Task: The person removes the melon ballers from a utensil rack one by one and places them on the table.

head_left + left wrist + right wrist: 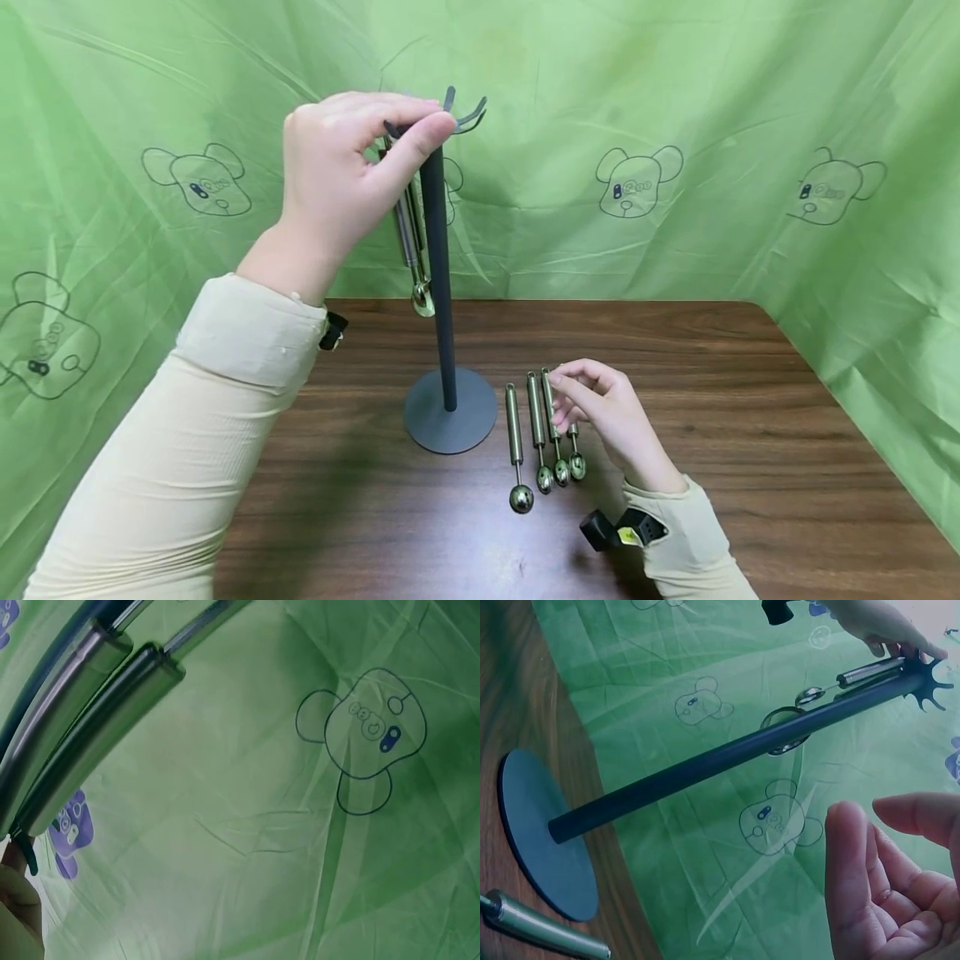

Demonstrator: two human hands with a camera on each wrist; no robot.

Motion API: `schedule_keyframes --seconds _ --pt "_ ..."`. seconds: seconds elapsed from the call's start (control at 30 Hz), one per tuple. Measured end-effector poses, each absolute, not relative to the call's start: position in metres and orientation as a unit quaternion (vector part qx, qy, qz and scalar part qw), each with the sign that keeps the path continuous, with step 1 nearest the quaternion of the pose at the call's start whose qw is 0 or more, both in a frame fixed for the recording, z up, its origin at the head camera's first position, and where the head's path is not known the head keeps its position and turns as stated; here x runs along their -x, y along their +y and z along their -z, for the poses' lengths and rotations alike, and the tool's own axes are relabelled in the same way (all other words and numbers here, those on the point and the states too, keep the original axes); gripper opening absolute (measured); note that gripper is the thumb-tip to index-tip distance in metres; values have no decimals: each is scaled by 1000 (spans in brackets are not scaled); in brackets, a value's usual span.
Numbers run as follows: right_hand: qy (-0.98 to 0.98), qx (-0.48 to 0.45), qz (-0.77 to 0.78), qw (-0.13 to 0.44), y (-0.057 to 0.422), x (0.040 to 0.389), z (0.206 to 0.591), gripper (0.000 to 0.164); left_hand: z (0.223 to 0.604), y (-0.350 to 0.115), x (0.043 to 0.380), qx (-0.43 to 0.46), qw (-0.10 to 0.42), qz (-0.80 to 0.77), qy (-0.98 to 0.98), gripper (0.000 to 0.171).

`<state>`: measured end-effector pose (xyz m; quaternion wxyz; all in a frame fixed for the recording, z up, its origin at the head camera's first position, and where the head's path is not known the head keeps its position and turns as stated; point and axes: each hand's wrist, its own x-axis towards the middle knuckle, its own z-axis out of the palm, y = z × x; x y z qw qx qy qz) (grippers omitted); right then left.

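Note:
At the top of a dark hook stand (438,275), my left hand (337,158) pinches the hub, thumb in front and fingers partly hidden behind. Two metal scoops with tubular handles (406,229) hang beside the pole under that hand; their handles (94,735) show large in the left wrist view. Over the table, my right hand (603,408) hovers by a row of several round-bowled metal scoops (514,425), overlapping the rightmost ones. The right wrist view shows its thumb and index finger (847,862) apart with nothing between them.
The stand's round base (427,425) rests on a brown wooden table (675,333), left of the scoop row. Bare curved hooks (472,117) stick out at the stand's top right. Green cloth (540,75) with printed bear heads surrounds the table.

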<state>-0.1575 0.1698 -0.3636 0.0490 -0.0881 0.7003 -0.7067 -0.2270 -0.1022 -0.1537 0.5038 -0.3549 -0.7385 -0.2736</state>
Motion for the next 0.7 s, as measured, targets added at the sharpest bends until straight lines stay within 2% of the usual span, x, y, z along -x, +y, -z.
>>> schedule_keyframes --seconds 0.33,0.7 --pt "707 129 694 44 161 160 348 14 155 -98 225 317 525 214 -760 27" --pt "725 157 670 40 154 166 323 18 151 -102 218 324 489 202 -785 28"
